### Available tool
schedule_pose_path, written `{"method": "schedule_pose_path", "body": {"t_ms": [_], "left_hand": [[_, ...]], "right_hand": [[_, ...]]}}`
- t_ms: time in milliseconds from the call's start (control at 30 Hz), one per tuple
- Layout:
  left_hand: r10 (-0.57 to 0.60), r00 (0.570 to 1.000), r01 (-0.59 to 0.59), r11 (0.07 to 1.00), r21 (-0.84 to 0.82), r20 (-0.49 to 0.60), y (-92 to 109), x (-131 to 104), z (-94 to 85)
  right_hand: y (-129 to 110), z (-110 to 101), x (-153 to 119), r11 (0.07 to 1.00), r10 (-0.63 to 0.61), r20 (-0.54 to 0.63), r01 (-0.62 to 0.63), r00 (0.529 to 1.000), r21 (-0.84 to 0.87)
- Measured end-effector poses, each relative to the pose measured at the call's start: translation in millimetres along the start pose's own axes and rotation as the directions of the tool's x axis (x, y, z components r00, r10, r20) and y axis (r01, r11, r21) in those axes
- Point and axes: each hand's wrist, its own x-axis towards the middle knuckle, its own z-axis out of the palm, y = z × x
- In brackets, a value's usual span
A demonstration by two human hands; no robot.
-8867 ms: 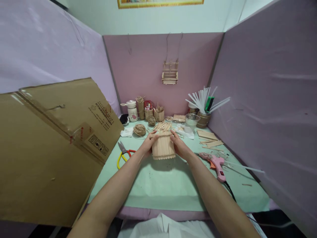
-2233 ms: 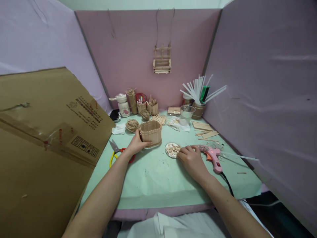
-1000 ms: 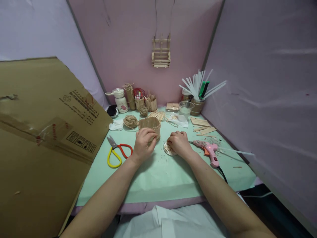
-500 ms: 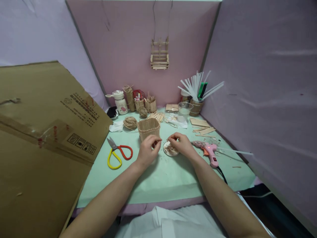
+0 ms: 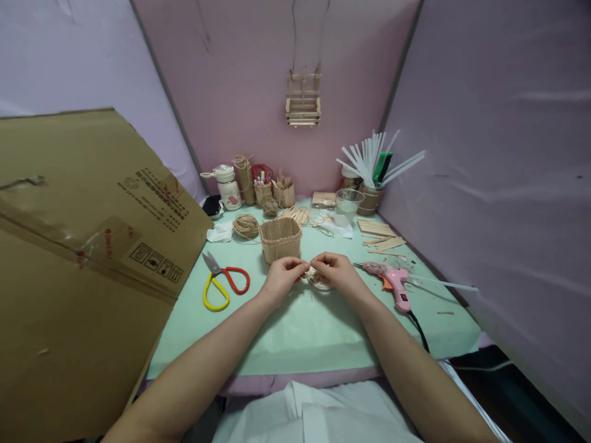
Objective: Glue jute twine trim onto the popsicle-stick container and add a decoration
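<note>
My left hand point(image 5: 285, 280) and my right hand point(image 5: 336, 274) meet fingertip to fingertip above the table. Both are pinched closed; whatever lies between the fingertips is too small to make out. Partly covered by my right hand is a small round white dish point(image 5: 318, 282) with brownish bits in it. Just behind my left hand stands a square basket point(image 5: 281, 241) of light wood with a braided rim. Red-and-yellow-handled scissors point(image 5: 221, 277) lie with blades apart, left of my left hand. To the right of my right hand rests a pink glue gun point(image 5: 391, 283) with a glue stick in it.
A large cardboard sheet point(image 5: 83, 264) leans in on the left. Twine point(image 5: 246, 226), a white bottle point(image 5: 228, 187), wooden sticks point(image 5: 376, 229), a clear cup point(image 5: 349, 203) and a pot of glue sticks point(image 5: 370, 200) line the back. A small stick-built swing point(image 5: 303, 104) hangs at the rear wall.
My hands have come together; the left moved right and dropped clear of the basket's front, while the right shifted slightly over the dish. The whole view has shifted a little.
</note>
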Motion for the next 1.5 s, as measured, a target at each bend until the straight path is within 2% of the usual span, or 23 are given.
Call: {"method": "schedule_pose_path", "body": {"t_ms": [233, 300, 433, 633, 767, 900, 1167, 1367, 1500], "left_hand": [[0.005, 0.998, -0.003, 0.999, 0.047, -0.056, 0.6, 2.1, -3.0], [-0.006, 0.998, 0.009, 0.999, 0.046, -0.066, 0.4, 2.4, -3.5], [-0.027, 0.997, 0.029, 0.999, 0.025, -0.075, -2.2, 3.3, -3.6], [-0.078, 0.994, 0.078, 0.997, -0.005, -0.079, -5.9, 5.9, -4.2], [-0.079, 0.994, 0.078, 0.997, -0.014, -0.08, -5.3, 6.4, -4.3], [-0.075, 0.994, 0.074, 0.997, -0.013, -0.08, -5.4, 6.6, -4.8], [-0.125, 0.991, 0.118, 0.987, -0.11, -0.056, -3.9, 4.5, -2.9], [-0.145, 0.989, 0.14, 0.977, -0.162, -0.017, -1.0, 2.5, -3.5], [-0.072, 0.997, 0.064, 0.982, -0.179, -0.039, -0.6, 2.5, -3.1]], "right_hand": [[-2.4, -19.2, 3.7, 0.948, -0.137, -0.089, 0.104, 0.987, -0.301], [-3.6, -22.9, 3.4, 0.89, -0.166, -0.032, 0.135, 0.986, -0.436], [-4.9, -15.1, 2.3, 0.701, -0.154, 0.141, 0.209, 0.978, -0.681], [-1.6, -0.9, 1.9, 0.651, -0.126, 0.134, 0.184, 0.983, -0.736], [2.5, 0.0, 2.4, 0.673, -0.124, 0.126, 0.177, 0.984, -0.718], [6.5, -0.4, 3.9, 0.742, -0.122, 0.093, 0.153, 0.988, -0.653], [3.8, -7.6, 4.0, 0.946, -0.103, 0.04, 0.11, 0.994, -0.305], [-1.6, -4.0, 7.8, 0.989, -0.11, 0.036, 0.113, 0.993, -0.098], [-5.1, -4.6, 8.2, 0.995, -0.094, 0.027, 0.095, 0.995, -0.037]]}}
